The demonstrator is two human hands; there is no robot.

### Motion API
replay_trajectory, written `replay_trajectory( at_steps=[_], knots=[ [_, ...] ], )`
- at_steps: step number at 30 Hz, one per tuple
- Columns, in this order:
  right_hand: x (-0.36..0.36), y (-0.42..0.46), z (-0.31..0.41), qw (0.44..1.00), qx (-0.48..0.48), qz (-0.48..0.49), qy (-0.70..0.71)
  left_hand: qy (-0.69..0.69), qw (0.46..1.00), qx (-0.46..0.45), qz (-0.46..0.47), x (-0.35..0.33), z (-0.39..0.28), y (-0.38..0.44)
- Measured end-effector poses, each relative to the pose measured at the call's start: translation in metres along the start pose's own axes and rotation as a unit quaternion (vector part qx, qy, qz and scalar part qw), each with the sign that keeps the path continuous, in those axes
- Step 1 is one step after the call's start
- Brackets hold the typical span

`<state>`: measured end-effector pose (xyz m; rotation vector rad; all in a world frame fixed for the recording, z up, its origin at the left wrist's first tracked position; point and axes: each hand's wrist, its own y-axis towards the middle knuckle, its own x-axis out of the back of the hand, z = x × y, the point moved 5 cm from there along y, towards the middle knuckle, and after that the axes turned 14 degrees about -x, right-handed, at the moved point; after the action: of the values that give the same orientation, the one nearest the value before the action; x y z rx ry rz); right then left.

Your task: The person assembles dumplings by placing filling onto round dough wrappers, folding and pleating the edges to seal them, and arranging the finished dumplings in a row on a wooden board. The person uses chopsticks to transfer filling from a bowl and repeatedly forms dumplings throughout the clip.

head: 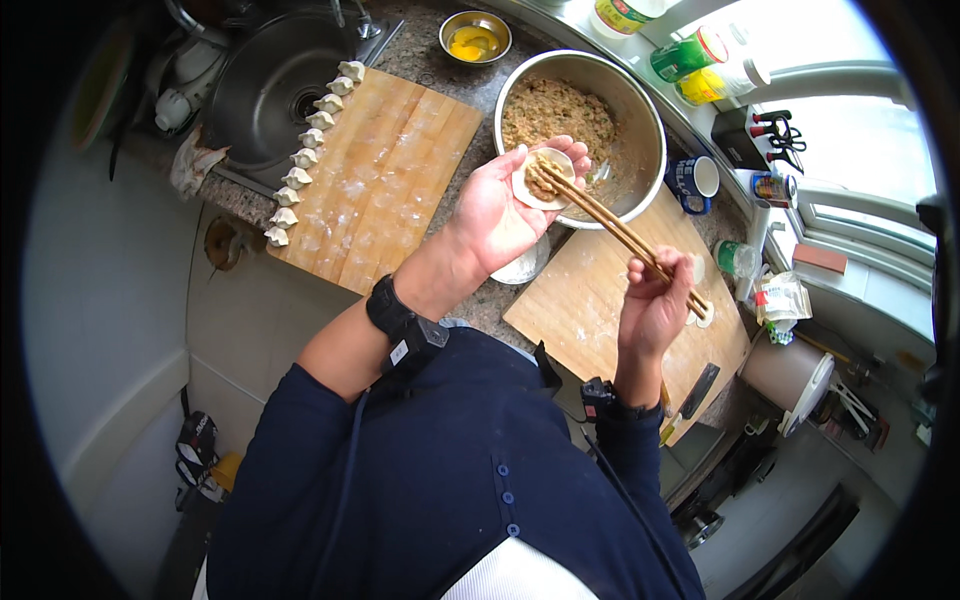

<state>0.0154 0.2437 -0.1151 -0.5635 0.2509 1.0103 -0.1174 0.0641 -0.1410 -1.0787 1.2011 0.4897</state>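
On the palm of my left hand (pixel 502 206) lies a round dumpling wrapper (pixel 531 196) with a lump of minced filling (pixel 541 184) on it. My right hand (pixel 660 300) grips a pair of wooden chopsticks (pixel 619 229), whose tips touch the filling. Behind my left hand stands a steel bowl (pixel 652 161) of minced filling. A row of folded dumplings (pixel 298 178) lines the left edge of a floured wooden board (pixel 375 180). Below my right hand, a second wooden board (pixel 574 315) holds a few wrappers (pixel 705 315) and a knife (pixel 699 390).
A steel sink (pixel 255 97) adjoins the left board. Behind the boards is a small bowl of raw egg (pixel 474 39). A white dish (pixel 517 268) sits partly under my left forearm. A blue mug (pixel 691 185), a knife block (pixel 739 139) and jars stand near the window.
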Motion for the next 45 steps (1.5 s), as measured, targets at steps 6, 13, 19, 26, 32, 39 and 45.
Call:
replay_trajectory(
  at_steps=[6, 13, 19, 26, 32, 39, 45],
  knots=[
    [-0.010, -0.003, -0.010, 0.999, -0.017, 0.017, -0.037, -0.132, 0.982, 0.054, 0.128, 0.020, -0.003, 0.007],
    [-0.010, -0.006, -0.010, 0.999, -0.014, 0.018, -0.043, -0.133, 0.981, 0.052, 0.128, 0.019, -0.005, 0.008],
    [-0.004, -0.019, 0.007, 0.996, 0.073, 0.011, -0.050, -0.144, 0.980, 0.051, 0.130, 0.021, -0.009, 0.011],
    [-0.018, -0.020, -0.004, 0.996, 0.071, -0.001, -0.051, -0.157, 0.981, 0.064, 0.099, 0.024, -0.005, 0.010],
    [-0.016, -0.022, 0.002, 0.995, 0.083, 0.006, -0.052, -0.160, 0.978, 0.063, 0.122, 0.024, -0.008, 0.011],
    [-0.001, -0.028, 0.012, 0.995, 0.098, 0.007, -0.027, -0.147, 0.982, 0.049, 0.109, 0.022, -0.013, 0.010],
    [0.019, 0.022, -0.009, 0.897, 0.210, -0.039, -0.386, -0.091, 0.992, -0.008, 0.083, 0.015, -0.032, 0.011]
  ],
)
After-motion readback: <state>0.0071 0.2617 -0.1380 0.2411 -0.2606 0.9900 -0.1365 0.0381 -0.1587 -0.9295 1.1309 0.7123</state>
